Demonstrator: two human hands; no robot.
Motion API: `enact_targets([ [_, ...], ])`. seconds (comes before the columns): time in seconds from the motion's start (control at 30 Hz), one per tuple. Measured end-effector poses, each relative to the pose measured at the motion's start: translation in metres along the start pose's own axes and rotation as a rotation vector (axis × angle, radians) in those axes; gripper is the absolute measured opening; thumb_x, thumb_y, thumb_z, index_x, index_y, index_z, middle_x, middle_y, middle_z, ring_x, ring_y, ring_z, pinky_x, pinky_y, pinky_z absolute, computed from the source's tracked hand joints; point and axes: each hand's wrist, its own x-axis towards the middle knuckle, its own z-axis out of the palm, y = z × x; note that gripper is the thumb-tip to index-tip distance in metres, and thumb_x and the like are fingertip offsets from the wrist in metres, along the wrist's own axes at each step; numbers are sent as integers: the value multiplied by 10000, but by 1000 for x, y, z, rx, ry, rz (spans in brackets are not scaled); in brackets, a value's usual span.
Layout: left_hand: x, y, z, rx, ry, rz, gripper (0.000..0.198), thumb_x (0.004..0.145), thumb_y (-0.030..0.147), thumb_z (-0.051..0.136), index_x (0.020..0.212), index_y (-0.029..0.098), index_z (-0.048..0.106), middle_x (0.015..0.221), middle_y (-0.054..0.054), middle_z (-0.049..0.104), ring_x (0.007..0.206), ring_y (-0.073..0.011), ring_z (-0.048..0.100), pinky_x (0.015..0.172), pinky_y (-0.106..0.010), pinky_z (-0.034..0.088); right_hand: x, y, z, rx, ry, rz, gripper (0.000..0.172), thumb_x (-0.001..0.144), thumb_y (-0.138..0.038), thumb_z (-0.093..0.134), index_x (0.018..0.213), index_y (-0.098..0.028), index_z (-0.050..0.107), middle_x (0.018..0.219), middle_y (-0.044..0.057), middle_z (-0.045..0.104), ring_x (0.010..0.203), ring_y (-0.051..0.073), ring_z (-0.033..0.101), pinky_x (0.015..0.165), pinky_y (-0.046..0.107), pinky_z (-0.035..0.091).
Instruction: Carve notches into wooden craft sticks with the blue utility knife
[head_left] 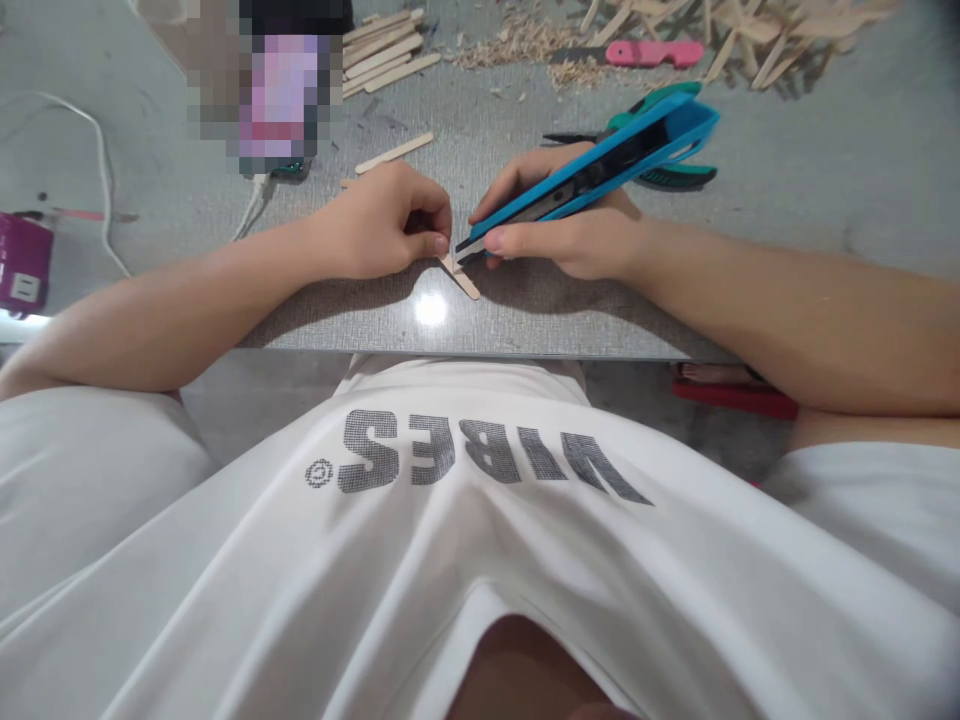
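Observation:
My left hand (382, 222) is closed, its fingertips pinching down a flat wooden craft stick (463, 281) that lies on the grey table (525, 320) near the front edge. My right hand (570, 228) is wrapped round a blue utility knife (600, 170). The knife's blade tip meets the stick right beside my left fingertips. The knife's body slants up and to the right over my right hand.
Green-handled pliers (667, 150) lie behind the knife. A pink cutter (652, 52), wood shavings (517, 42) and heaps of sticks (765, 30) sit at the back. Stacked sticks (382, 58), a single stick (394, 153), a white cable (97, 170) and a purple object (22, 262) are at left.

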Motion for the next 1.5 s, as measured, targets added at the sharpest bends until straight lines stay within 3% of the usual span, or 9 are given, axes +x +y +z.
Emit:
enact_targets([
  [0.2,-2,2,-1,-3,-11,-12,207,918,371,681,921,186,772,787,-35,684,788,-170,521,842,-389,454,1,-2,1,-2,8,4,402,818,-493,1019,993,-219,784,829,-1,811,734,120,754,704,238,622],
  [0.4,-4,9,-3,-9,-31,-104,259,924,360,661,995,161,811,836,-52,721,891,-200,562,911,-400,462,0,-2,0,1,-5,41,375,774,-445,1037,919,-199,793,738,12,779,647,131,724,609,243,589],
  [0.57,-4,6,-2,-18,-13,33,163,881,355,660,853,227,757,821,-37,699,772,-174,549,805,-401,466,-1,-2,2,29,47,24,483,764,-587,1028,931,-217,765,774,-2,782,669,130,721,648,259,601],
  [0.67,-5,4,0,17,3,94,142,833,378,691,831,255,761,945,-73,731,843,-225,626,810,-434,508,-4,-6,4,10,79,27,512,765,-655,1013,923,-240,757,801,-1,777,700,148,722,694,303,621],
  [0.8,-5,0,-1,37,-32,106,165,813,388,701,885,276,799,949,-83,738,904,-265,671,824,-452,533,-10,-12,8,-129,106,-23,498,851,-730,915,933,-265,756,805,21,770,707,168,714,672,333,587],
  [0.93,-5,-1,-7,42,-107,155,183,830,399,699,901,265,803,937,-66,740,839,-230,636,801,-443,513,-17,-16,14,-217,89,-63,401,954,-636,850,970,-248,750,788,37,760,662,159,675,639,335,544],
  [1.07,-7,2,-8,38,-144,152,183,869,375,693,939,250,806,914,-59,754,793,-201,592,807,-440,491,-22,-16,17,-275,102,-63,259,958,-492,853,992,-250,765,844,46,767,730,170,690,697,334,574],
  [1.37,-7,0,-5,13,-129,162,138,863,338,700,908,231,776,864,-35,730,775,-175,595,761,-398,456,-24,-17,16,-399,73,-47,264,975,-558,777,1043,-303,791,971,55,832,770,192,724,731,351,610],
  [1.5,-7,0,-5,24,-122,149,107,859,338,699,892,261,765,859,-27,741,767,-177,576,752,-401,454,-23,-16,16,-357,31,-47,266,969,-558,781,1049,-305,782,892,39,817,738,178,715,733,331,613],
])
